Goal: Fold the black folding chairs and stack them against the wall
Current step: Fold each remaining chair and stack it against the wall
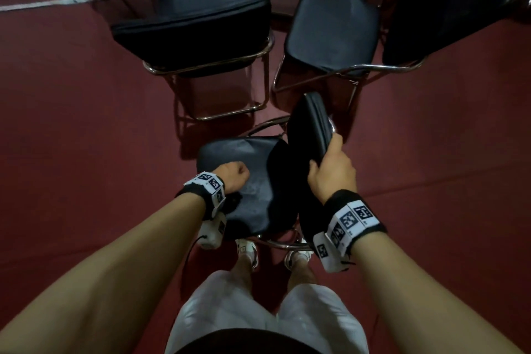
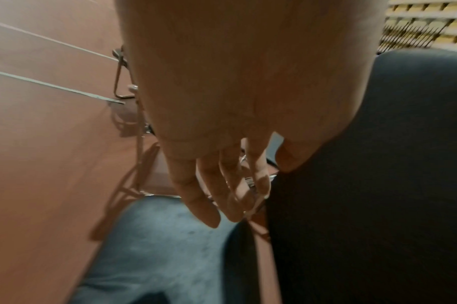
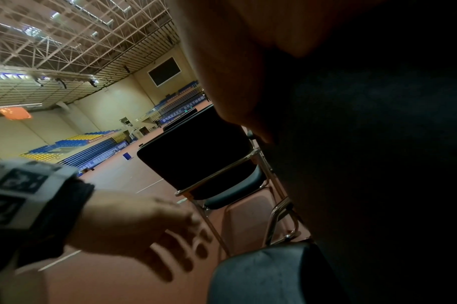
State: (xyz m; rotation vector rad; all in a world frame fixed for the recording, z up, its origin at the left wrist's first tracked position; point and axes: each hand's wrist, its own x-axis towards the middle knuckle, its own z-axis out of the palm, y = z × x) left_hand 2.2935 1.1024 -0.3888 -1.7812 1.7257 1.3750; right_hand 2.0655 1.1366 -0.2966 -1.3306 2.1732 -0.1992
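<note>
A black folding chair stands unfolded right in front of me, its padded seat (image 1: 253, 190) level. My right hand (image 1: 330, 167) grips the top edge of its backrest (image 1: 307, 126), thumb on the near side. My left hand (image 1: 232, 177) hovers over the left part of the seat. Its fingers (image 2: 209, 205) hang loosely and hold nothing, above the seat (image 2: 157, 257) and beside the backrest (image 2: 378, 185). From the right wrist, the left hand (image 3: 144, 232) shows just left of the seat (image 3: 261, 273), with the backrest (image 3: 378, 164) filling the right side.
Two more unfolded black chairs stand close ahead, one on the left (image 1: 195, 26) and one on the right (image 1: 330, 29), with further chrome frames behind. The floor (image 1: 71, 123) is dark red with a white line (image 1: 51, 3). My feet (image 1: 247, 250) are under the near chair.
</note>
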